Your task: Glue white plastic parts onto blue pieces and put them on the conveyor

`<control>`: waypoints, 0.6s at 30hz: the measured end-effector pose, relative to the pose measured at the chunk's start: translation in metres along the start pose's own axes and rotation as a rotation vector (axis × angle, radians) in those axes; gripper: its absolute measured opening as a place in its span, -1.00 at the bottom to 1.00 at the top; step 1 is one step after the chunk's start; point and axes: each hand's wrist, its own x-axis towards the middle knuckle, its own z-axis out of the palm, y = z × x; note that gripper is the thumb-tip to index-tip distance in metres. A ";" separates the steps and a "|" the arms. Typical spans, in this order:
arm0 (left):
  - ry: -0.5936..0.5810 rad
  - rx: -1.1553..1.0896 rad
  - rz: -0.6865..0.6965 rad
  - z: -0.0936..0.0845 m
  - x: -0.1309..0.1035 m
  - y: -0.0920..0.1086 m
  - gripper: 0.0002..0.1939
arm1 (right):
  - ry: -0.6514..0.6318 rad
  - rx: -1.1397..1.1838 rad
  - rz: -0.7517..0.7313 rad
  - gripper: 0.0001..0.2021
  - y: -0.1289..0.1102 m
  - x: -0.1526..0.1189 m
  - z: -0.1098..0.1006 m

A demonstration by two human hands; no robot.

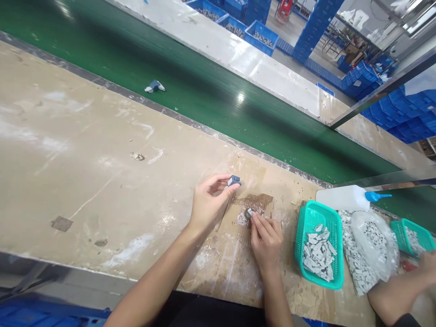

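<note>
Between the thumb and fingers of my left hand (211,200) is a small dark blue-grey block (234,181) with a pale face, raised over the worktable (163,195). My right hand (265,229) pinches a small light grey piece (250,212) low at a wet brown patch (260,202) on the board. The two hands are apart, the left one farther from the table's front edge. To the right of my right hand stands a green basket (299,245) holding many flat grey-white pieces (318,252).
A white bottle (342,198) with a blue nozzle lies behind the basket. Right of it are bags of small pieces (373,240), another green basket (422,234) and another person's arm (395,293). A green conveyor (204,109) runs behind, carrying a blue-and-white item (155,86).
</note>
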 end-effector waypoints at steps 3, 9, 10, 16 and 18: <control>0.006 -0.013 -0.019 0.002 -0.001 0.000 -0.74 | 0.002 0.012 -0.002 -0.73 -0.002 0.001 0.001; -0.007 -0.154 -0.207 0.004 0.002 0.006 -0.59 | 0.043 0.135 0.094 -0.73 -0.004 0.003 0.000; -0.033 -0.177 -0.250 0.004 0.002 0.007 -0.55 | 0.059 0.199 0.151 -0.75 -0.005 0.004 -0.002; -0.490 -0.228 -0.529 0.008 -0.009 -0.012 -0.56 | 0.145 0.546 0.591 -0.83 -0.010 0.013 -0.030; -0.625 -0.184 -0.545 0.012 -0.015 -0.020 -0.61 | 0.193 0.598 0.620 -0.82 -0.013 0.016 -0.040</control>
